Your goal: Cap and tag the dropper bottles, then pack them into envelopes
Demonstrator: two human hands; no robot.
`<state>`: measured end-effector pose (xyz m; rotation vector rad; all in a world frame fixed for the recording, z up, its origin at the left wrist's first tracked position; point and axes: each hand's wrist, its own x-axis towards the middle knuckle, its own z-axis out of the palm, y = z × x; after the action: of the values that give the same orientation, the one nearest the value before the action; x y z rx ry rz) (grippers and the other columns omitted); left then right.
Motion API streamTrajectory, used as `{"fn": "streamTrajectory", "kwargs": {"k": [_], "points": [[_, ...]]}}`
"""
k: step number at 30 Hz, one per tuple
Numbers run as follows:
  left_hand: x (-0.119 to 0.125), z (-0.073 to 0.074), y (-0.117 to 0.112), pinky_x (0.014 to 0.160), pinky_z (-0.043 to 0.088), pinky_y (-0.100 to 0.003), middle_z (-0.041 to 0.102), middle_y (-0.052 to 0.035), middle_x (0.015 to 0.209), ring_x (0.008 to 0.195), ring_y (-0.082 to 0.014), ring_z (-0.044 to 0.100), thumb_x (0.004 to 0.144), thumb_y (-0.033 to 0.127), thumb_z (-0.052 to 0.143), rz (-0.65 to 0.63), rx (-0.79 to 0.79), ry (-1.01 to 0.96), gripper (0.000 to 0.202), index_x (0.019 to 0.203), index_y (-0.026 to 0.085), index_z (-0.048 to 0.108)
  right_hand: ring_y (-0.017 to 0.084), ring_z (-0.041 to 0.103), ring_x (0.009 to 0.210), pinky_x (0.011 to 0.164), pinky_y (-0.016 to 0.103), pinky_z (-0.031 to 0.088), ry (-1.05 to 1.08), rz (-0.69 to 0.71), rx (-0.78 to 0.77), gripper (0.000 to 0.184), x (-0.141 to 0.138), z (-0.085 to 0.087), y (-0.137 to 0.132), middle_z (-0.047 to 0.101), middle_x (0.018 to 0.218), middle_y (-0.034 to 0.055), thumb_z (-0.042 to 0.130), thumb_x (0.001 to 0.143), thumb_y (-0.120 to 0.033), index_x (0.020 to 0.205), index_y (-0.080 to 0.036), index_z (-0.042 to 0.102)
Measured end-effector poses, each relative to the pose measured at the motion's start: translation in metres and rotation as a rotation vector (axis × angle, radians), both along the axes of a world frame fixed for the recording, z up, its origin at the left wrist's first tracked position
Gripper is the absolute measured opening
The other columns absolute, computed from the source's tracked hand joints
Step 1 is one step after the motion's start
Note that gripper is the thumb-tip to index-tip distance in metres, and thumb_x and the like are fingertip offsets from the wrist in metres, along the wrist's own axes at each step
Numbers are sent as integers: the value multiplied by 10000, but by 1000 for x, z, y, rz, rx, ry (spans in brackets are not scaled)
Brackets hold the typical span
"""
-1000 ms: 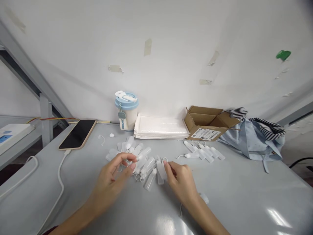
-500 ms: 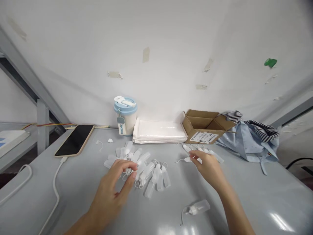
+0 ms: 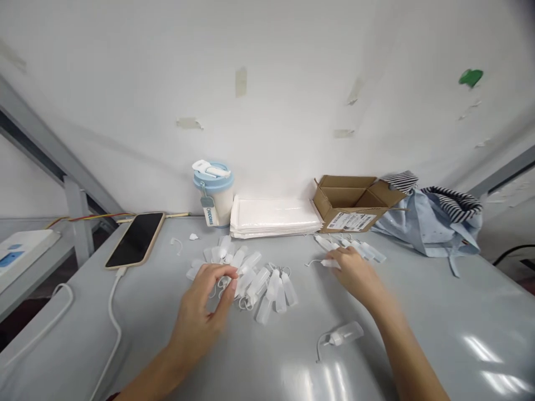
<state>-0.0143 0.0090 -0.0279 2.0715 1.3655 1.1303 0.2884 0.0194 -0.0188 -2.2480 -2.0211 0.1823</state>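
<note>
A heap of small clear plastic bottles [image 3: 251, 275] with looped cords lies mid-table. My left hand [image 3: 204, 312] rests at the heap's left edge, its fingers pinched on a bottle's cord there. My right hand [image 3: 353, 273] is stretched out to the right, fingertips on a small bottle [image 3: 330, 263] at the near end of a row of bottles [image 3: 351, 248] in front of the box. Its fingers are motion-blurred. One capped bottle [image 3: 343, 336] lies alone near my right forearm.
A phone [image 3: 136, 239] on a white cable [image 3: 111, 317] lies at the left. At the back stand a blue-lidded cup [image 3: 214, 192], a stack of white bags [image 3: 273, 217] and an open cardboard box [image 3: 355, 203]. Blue and striped cloth [image 3: 434, 223] lies at the right.
My right hand left the heap and reached right to the row of bottles, uncovering a single bottle by my forearm. My left hand stayed at the heap. The camera shifted slightly.
</note>
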Motion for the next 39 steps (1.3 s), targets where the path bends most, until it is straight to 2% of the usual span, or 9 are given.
{"fn": "streamTrajectory", "kwargs": {"k": [3,6,9,11,14,20,26,33,39], "points": [[0,-1,1,742,466,-265,606,-13,905,862,-177,536,896,278,485,10,-1,-1,107,963,243,561,300,605,939,657,338,468,46,2,-5,215,-3,0,0,691,883,131,565,740,-8,835,-146,700],[1,1,-1,696,482,-263,609,-29,919,876,-191,540,892,315,482,12,-66,-30,130,944,238,573,238,602,936,712,309,477,144,66,31,174,-13,11,-7,677,942,86,584,820,-143,968,-172,671],[5,7,-4,706,498,-276,624,-33,920,849,-191,558,886,357,483,-18,-169,-66,179,960,235,592,179,600,846,594,235,459,522,240,89,179,-35,25,-19,653,939,53,515,905,-262,1017,-192,635],[7,10,-6,697,505,-269,641,-31,920,825,-182,578,892,381,473,-77,-253,-94,238,1031,240,605,165,589,812,529,213,422,707,378,23,202,-52,29,-27,634,899,38,477,936,-298,1025,-206,633],[9,11,-8,637,502,-242,668,-37,931,841,-183,606,902,396,460,-179,-348,-109,318,1125,236,620,145,571,776,673,244,437,798,481,21,234,-73,24,-34,618,865,17,418,976,-282,1064,-219,626],[7,8,-8,680,502,-249,705,-24,815,757,-170,641,871,344,527,-161,-346,-139,262,990,210,719,154,567,789,734,271,425,862,517,36,250,-89,12,-37,617,865,23,388,991,-262,1074,-211,619],[5,13,-4,537,470,-207,622,14,633,555,-116,549,829,309,587,-116,-333,-256,184,846,199,733,159,558,740,689,272,432,825,448,144,285,-95,9,-41,615,808,30,333,1001,-246,995,-194,613],[5,18,-5,523,491,-214,623,-12,686,589,-130,556,800,332,614,-131,-338,-316,180,777,187,717,181,561,715,633,286,454,670,469,289,287,-105,-1,-44,602,817,60,324,989,-224,1085,-189,592],[3,24,-6,572,495,-212,596,13,635,575,-118,543,833,347,573,-92,-389,-290,200,768,196,687,181,566,723,646,292,461,657,477,268,287,-103,1,-46,604,844,70,322,986,-207,1095,-173,586]]}}
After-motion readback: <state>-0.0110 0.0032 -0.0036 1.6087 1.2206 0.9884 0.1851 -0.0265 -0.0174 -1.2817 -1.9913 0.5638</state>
